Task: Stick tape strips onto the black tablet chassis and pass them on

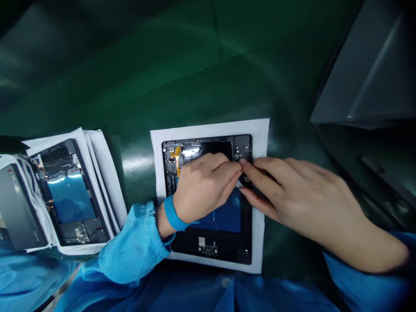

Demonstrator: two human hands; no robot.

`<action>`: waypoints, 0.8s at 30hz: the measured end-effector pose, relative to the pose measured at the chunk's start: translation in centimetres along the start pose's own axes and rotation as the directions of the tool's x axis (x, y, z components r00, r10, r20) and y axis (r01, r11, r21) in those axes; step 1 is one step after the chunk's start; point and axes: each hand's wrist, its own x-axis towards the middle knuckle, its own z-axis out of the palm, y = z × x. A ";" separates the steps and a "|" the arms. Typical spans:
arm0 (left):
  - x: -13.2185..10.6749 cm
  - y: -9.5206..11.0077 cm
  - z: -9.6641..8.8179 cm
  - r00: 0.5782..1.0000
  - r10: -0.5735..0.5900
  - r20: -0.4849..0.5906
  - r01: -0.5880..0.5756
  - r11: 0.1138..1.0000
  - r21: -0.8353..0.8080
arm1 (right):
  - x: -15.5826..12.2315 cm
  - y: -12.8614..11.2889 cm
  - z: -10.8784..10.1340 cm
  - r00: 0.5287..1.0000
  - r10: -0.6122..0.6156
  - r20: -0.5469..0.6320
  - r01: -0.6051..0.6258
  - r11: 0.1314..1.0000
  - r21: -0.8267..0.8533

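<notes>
Left hand (206, 186): fingertips bunched, contents indiscernible; right hand (299, 201): thumb and forefinger apart; light pressure suits the opened tablet (225, 219).

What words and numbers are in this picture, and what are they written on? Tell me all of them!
No words or numbers can be read for sure.
Dark grey slab at the far left: tiny marks near its top, too small to read.
Small circuit board in the open device under the hands: specks too tiny to read.
Other open device, at left: no lettering clear enough to read.
</notes>
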 end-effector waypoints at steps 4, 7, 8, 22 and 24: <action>-0.1 -0.1 0.2 1.000 -0.003 0.003 0.003 1.000 0.005 | 0.2 -0.1 -0.1 0.999 0.023 0.042 -0.023 1.000 0.000; -0.2 -0.1 0.2 1.000 -0.007 0.003 0.007 1.000 0.015 | 0.3 -0.1 -0.1 0.998 0.024 0.056 -0.022 0.999 -0.028; -0.2 -0.1 0.2 1.000 -0.008 0.005 0.008 1.000 0.018 | 0.4 -0.1 -0.1 0.998 0.018 0.053 -0.016 0.999 -0.027; -0.2 -0.4 -0.1 1.000 -0.017 -0.003 0.017 0.998 0.057 | 0.5 0.1 0.0 1.000 -0.006 0.002 0.006 1.000 0.008; -0.2 -0.3 -0.1 1.000 -0.022 -0.008 0.022 0.999 0.046 | 0.5 0.1 -0.1 1.000 -0.020 -0.004 0.020 1.000 -0.011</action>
